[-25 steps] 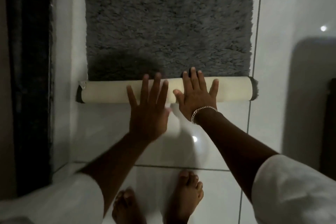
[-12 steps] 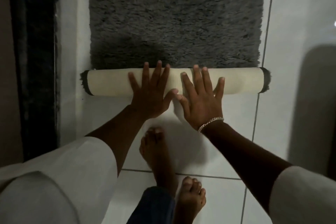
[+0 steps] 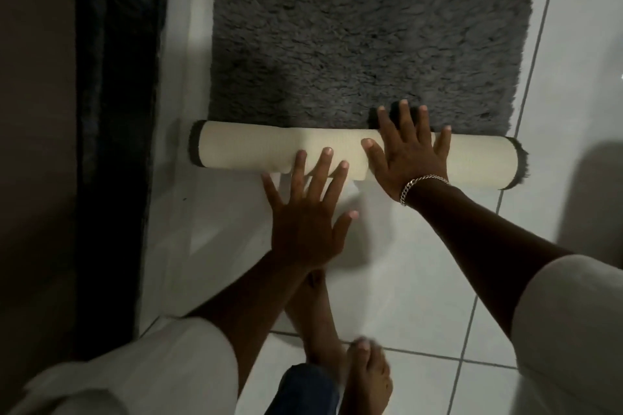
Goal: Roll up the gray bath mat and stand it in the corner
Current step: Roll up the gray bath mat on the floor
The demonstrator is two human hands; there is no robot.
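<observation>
The gray shaggy bath mat (image 3: pixel 364 34) lies flat on the white tiled floor, its near end wound into a cream-backed roll (image 3: pixel 249 148) that runs across the view. My right hand (image 3: pixel 409 153), with a chain bracelet at the wrist, lies flat on top of the roll with fingers spread and fingertips over its far edge. My left hand (image 3: pixel 308 212) hovers just in front of the roll, fingers apart, only the fingertips over its near side. Neither hand grips anything.
A dark vertical door frame or furniture edge (image 3: pixel 118 131) runs along the left, close to the roll's left end. White floor tiles (image 3: pixel 421 307) spread to the right and front. My bare feet (image 3: pixel 340 357) stand right behind my hands.
The roll has grown thicker and moved farther along the mat. My left hand has pulled back off the roll toward me, while my right hand stays pressed on top.
</observation>
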